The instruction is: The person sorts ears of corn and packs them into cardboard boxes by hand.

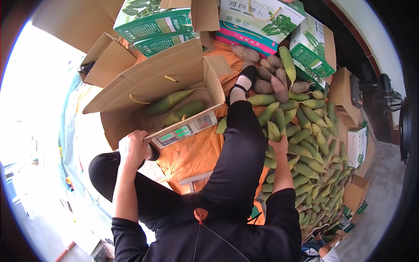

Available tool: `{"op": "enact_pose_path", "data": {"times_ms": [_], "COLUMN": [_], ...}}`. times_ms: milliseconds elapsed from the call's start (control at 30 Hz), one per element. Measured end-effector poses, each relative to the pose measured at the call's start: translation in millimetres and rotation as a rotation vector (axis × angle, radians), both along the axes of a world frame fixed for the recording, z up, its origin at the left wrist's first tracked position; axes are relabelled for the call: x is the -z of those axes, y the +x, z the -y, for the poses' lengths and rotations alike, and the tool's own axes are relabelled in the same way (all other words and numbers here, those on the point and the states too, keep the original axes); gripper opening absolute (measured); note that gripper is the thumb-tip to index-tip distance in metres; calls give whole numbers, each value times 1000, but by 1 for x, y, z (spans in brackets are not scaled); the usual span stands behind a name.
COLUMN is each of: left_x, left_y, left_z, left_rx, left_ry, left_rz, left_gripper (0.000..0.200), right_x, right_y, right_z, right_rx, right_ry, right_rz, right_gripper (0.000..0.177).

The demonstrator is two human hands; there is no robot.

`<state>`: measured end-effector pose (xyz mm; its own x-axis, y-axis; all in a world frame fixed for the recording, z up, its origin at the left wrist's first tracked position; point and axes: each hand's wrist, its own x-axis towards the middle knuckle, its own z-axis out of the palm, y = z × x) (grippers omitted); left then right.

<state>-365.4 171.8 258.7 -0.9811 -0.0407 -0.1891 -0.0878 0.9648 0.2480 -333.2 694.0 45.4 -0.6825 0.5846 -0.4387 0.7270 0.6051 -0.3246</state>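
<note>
An open cardboard box (118,129) stands before me with two green radishes (168,104) lying inside. My left hand (134,146) is closed on the near left corner of its rim. Against the box's near side is a scale display (174,134) with lit green digits. On my right, my right hand (278,144) is at the edge of a large pile of green radishes (310,153), its fingers around a green radish (273,132); another radish stands up beside it.
Printed green-and-white cartons (262,17) stand at the back. Reddish-brown tubers (264,74) lie near my foot. An orange sheet (183,161) covers the floor. A black fan (386,98) is at the right, and part of another person (325,251) shows at the lower right.
</note>
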Motion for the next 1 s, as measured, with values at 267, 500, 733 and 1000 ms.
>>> {"op": "enact_pose_path", "data": {"times_ms": [267, 500, 733, 1000], "left_x": [3, -3, -7, 8], "left_y": [4, 4, 3, 4], "left_z": [3, 2, 0, 7], "left_rx": [21, 48, 41, 73], "left_ry": [36, -32, -63, -91], "left_rz": [-37, 38, 92, 65], "left_gripper": [12, 13, 17, 16], "right_x": [-99, -283, -302, -193], "right_y": [-59, -110, -139, -148], "right_z": [36, 159, 285, 364], "right_rx": [-325, -640, -1174, -1465], "right_ry": [-292, -608, -473, 98], "right_rz": [-574, -891, -1026, -429], "right_gripper": [62, 68, 57, 38]}}
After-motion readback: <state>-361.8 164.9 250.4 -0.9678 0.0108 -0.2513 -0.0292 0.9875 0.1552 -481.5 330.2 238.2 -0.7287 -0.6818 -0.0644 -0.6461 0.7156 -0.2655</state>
